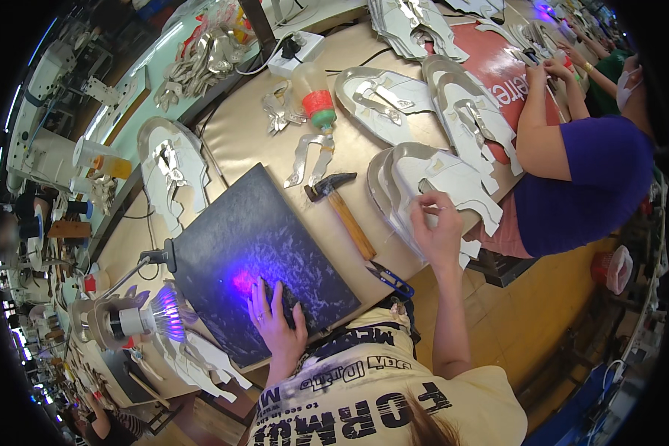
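Observation:
My left hand (pixel 279 320) lies flat on a dark, scuffed board (pixel 275 223), its fingers apart. Just beyond its fingertips a blue-violet light with a pink-red centre glows on the board. My right hand (pixel 436 223) is over a stack of white and grey shoe upper pieces (pixel 453 178); its thumb and fingers are pinched together. Whatever lies between those fingertips is too small to make out. Between the board and that stack rests a hammer (pixel 342 212) with a wooden handle. Blue-handled thread snips (pixel 390 279) lie by the table's near edge.
A lamp (pixel 156 320) shines from the board's left. Further upper pieces (pixel 172 171) lie beyond it, with more stacks (pixel 386 104) at the back. A bottle with a red band (pixel 316 97) stands mid-table. A co-worker in purple (pixel 580 186) sits close on the right.

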Action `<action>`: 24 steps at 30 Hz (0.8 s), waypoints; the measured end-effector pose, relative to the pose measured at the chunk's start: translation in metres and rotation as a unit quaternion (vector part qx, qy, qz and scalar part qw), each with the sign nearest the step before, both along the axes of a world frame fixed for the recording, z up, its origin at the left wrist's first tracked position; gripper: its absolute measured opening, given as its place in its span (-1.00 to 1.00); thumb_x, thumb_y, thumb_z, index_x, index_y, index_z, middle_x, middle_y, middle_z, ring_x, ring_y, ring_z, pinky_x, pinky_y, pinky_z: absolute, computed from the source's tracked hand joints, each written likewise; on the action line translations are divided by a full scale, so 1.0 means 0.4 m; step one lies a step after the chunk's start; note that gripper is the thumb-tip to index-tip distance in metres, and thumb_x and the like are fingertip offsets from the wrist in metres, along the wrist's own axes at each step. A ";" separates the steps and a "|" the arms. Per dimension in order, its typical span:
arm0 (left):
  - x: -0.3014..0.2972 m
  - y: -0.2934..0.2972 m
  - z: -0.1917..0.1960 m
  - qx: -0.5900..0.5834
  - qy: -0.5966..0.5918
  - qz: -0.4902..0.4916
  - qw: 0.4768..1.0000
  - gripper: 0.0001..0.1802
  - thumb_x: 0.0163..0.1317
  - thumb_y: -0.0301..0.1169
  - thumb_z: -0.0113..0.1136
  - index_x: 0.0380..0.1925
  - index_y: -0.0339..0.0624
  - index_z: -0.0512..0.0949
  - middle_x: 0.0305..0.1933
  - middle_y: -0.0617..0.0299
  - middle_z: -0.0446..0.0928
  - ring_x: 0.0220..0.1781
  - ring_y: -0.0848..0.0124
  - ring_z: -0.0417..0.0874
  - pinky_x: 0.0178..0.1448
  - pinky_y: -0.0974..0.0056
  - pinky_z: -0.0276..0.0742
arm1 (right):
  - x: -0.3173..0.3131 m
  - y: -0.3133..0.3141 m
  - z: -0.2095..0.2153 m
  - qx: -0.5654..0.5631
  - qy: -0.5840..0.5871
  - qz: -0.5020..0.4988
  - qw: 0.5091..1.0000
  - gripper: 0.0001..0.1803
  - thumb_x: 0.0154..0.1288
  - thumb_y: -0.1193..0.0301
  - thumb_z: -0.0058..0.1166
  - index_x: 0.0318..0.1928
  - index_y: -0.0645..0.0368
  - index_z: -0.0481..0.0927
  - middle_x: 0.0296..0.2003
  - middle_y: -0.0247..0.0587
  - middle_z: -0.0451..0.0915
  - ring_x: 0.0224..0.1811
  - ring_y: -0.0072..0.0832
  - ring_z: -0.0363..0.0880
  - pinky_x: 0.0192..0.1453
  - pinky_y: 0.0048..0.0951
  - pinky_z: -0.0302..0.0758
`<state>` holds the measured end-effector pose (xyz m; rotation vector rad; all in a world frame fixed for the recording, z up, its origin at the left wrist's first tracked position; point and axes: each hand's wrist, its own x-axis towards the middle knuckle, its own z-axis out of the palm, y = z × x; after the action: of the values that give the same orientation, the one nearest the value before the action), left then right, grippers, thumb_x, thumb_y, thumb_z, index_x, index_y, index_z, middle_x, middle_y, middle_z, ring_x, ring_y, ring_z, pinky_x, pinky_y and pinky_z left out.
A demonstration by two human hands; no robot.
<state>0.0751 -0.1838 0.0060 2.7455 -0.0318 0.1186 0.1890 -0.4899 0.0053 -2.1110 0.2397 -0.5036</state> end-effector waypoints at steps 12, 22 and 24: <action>0.003 -0.003 0.001 0.002 -0.003 0.002 1.000 -0.40 0.27 -0.30 0.18 0.33 -0.13 0.39 0.52 -0.13 0.14 0.57 -0.10 0.08 0.56 -0.23 -0.11 | -0.031 -0.083 0.052 0.022 -0.179 -0.190 0.965 -0.77 0.32 0.68 -0.12 -0.13 0.34 0.61 -0.23 -0.11 0.61 -0.15 -0.38 0.61 -0.03 -0.43 0.50; 0.004 -0.004 0.002 0.005 0.001 0.007 1.000 -0.40 0.25 -0.33 0.20 0.32 -0.13 0.39 0.53 -0.11 0.13 0.57 -0.09 0.06 0.57 -0.21 -0.11 | -0.020 0.030 0.022 -0.287 -0.041 0.032 0.956 -0.62 0.11 0.54 0.19 -0.02 -0.03 0.67 -0.10 -0.23 0.61 -0.09 -0.24 0.60 -0.08 -0.26 0.58; 0.005 -0.005 0.003 0.000 0.002 0.002 1.000 -0.40 0.26 -0.34 0.20 0.32 -0.14 0.39 0.53 -0.11 0.13 0.57 -0.10 0.06 0.57 -0.20 -0.11 | -0.025 0.060 0.000 -0.302 -0.030 0.016 0.953 -0.68 0.16 0.51 0.23 -0.04 0.01 0.68 -0.09 -0.19 0.61 -0.09 -0.19 0.61 -0.06 -0.24 0.60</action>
<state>0.0773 -0.1857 0.0073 2.7450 -0.0247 0.1150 0.1790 -0.4657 0.0053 -2.6820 0.0101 -0.6829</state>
